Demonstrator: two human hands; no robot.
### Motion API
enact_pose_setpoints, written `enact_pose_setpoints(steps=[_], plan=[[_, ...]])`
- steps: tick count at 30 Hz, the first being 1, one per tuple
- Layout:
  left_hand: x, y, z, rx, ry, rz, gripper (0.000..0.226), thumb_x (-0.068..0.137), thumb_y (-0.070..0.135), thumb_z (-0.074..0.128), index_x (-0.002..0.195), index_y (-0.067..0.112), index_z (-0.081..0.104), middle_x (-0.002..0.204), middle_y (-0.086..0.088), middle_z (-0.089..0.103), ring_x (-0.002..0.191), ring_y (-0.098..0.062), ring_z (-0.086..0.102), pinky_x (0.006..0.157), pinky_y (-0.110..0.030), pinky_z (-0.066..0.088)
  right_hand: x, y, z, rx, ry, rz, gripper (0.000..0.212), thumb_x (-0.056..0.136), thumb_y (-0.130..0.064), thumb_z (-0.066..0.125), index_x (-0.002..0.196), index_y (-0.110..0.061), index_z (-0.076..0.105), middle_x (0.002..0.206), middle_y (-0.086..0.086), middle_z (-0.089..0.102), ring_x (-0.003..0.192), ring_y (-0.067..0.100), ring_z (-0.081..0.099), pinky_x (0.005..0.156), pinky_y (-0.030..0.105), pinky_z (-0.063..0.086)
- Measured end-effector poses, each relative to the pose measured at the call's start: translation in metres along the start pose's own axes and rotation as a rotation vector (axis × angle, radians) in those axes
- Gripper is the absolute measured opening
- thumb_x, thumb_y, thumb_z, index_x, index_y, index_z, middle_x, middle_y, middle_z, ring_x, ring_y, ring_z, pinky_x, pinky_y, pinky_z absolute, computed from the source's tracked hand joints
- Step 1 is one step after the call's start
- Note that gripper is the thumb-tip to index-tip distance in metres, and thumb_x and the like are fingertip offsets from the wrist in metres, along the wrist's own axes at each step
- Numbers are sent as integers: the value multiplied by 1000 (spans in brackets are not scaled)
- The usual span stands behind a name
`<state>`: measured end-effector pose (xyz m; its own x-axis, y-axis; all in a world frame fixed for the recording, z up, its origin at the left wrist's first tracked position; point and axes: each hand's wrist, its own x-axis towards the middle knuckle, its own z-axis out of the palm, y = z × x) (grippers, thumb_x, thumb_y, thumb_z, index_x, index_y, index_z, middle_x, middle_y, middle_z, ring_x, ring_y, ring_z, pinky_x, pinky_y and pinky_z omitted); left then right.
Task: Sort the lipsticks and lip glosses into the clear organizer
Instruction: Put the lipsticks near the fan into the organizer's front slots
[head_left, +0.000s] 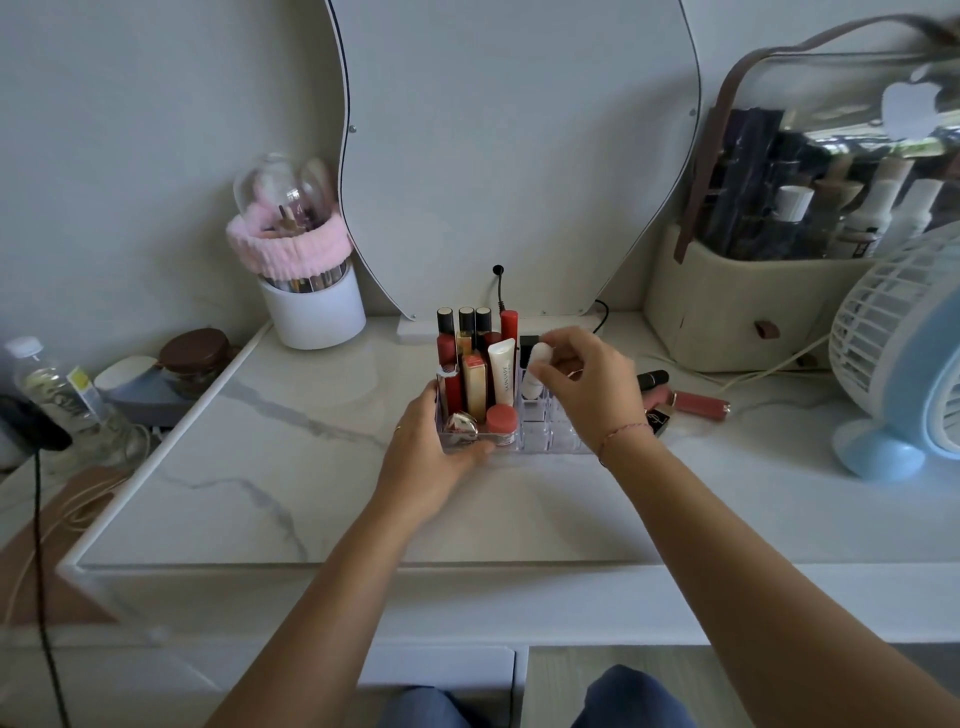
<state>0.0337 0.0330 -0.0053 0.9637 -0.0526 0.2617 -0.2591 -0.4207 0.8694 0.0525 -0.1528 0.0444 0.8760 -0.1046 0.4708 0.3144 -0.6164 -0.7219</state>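
The clear organizer (540, 434) stands on the marble tabletop, its left half filled with several upright lipsticks and glosses. My left hand (431, 457) grips its front left corner. My right hand (587, 379) holds a small white tube (535, 371) by its top, upright over a slot in the organizer's middle. To the right of the organizer lie a pink lip gloss (698, 404), a black lipstick (653, 379) and another dark lipstick (660, 418), partly hidden behind my right wrist.
A white brush holder (317, 312) with a pink headband stands back left. A curved mirror (519, 156) leans at the back. A beige cosmetics bag (737, 312) and a blue fan (904, 364) stand on the right. A water bottle (57, 389) and a jar (195, 358) sit off the left edge.
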Motion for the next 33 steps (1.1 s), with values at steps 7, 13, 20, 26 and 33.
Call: enact_pose_setpoints(steps=[7,13,20,26,33], plan=[[1,-2,1,-6,-14,-11,67,70,30,82,128,29,49,123,5,63,114,-14,59,99,-44,47,-1,0,9,-154,-31,-83,19,84,-27,61,101,-19,66,92,-1,58,81,17,56,74,32,50],[2,-2,1,19,-16,-2,64,74,26,80,129,28,48,125,2,61,117,-16,57,99,-45,46,-5,0,2,-102,-9,-77,27,82,-28,64,107,-17,65,90,-1,58,76,11,54,69,19,45],[-2,-2,0,104,7,-11,65,78,25,74,134,30,42,128,7,57,119,-10,53,101,-41,44,-19,44,-54,-178,133,185,32,77,-29,68,106,-18,63,96,-1,55,82,13,52,77,25,44],[-3,-3,0,100,11,-31,64,77,26,74,133,32,43,127,10,58,118,-8,53,98,-35,44,-43,70,-77,-260,-154,278,45,64,-33,75,105,-37,56,117,-2,40,98,21,50,89,30,42],[-4,-2,0,79,20,-29,61,77,21,74,129,33,46,120,16,62,111,-2,56,88,-24,43,-41,71,-76,-342,-219,175,49,65,-34,73,109,-30,53,122,-2,50,107,17,43,84,26,34]])
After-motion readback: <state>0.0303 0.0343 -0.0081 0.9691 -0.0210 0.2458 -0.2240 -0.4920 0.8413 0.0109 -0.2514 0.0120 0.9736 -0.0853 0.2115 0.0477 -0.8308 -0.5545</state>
